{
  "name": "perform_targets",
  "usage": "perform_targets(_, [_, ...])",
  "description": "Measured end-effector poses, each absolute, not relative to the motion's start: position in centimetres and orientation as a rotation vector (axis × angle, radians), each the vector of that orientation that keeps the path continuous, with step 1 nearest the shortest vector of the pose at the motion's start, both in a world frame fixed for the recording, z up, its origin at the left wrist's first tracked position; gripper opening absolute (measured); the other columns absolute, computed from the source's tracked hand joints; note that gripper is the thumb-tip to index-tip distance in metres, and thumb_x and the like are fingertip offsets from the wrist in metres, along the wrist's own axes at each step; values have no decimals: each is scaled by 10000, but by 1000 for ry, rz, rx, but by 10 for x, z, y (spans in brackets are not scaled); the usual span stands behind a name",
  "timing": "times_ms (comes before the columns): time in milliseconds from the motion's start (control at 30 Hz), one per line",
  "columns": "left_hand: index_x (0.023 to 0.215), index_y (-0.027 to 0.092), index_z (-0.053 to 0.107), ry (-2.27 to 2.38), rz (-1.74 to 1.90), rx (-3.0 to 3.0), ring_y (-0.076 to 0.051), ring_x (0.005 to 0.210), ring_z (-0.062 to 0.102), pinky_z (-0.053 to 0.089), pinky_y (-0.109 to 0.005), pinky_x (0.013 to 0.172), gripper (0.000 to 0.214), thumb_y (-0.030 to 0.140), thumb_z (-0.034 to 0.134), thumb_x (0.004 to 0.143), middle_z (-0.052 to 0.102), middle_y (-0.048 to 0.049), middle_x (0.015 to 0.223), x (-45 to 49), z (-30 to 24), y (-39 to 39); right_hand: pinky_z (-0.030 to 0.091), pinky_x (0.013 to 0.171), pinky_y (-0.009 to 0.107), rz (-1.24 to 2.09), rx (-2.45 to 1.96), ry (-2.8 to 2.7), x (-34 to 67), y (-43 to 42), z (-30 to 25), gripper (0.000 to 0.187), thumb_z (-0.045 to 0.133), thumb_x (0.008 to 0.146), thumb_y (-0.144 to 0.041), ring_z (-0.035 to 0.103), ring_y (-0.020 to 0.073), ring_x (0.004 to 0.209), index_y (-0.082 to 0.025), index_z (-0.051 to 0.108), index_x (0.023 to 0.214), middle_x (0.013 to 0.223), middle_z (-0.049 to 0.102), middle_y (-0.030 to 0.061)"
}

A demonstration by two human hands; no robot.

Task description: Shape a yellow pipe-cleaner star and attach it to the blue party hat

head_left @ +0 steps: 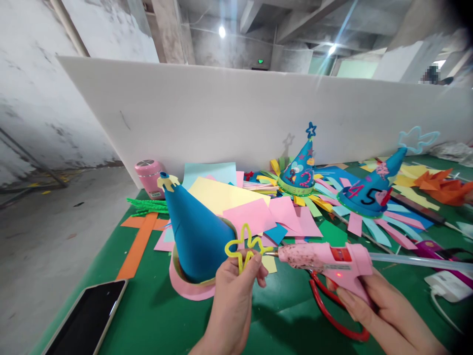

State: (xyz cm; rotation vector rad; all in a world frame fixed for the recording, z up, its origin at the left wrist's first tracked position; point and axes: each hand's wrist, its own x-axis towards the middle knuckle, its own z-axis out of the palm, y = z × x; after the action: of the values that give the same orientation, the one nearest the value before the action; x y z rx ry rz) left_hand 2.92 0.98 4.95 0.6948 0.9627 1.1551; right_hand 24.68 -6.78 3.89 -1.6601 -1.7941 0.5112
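Yellow star [250, 244], left hand [236, 283] — glue gun [318, 257], right hand [382, 305], nozzle [272, 253] alongside

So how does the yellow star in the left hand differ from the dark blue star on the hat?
The yellow star is pinched in the left hand, right by the tip of the glue gun; the dark blue star stands atop a decorated hat. The yellow star's points look long and loopy; the dark blue star's look shorter and neater. Both are open outlines.
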Motion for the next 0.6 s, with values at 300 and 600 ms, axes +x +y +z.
perform_targets(300, [589,129,553,859,1145,562,-77,494,436,345,-177,469,154,198,663,671,541,7,510,30,49,9,504,821,283,471,-1701,-1789,251,-69,36,341,462,831,-321,583,241,990,-209,526,1147,1115,607,79])
perform_targets(600, [582,124,560,747,1088,450,-72,464,433,360,-193,483,140,172,646,682,522,15,470,30,50,14,463,876,283,649,-1711,-1571,244,-68,41,370,483,817,-343,536,245,1061,-195,499,1156,1147,583,85])
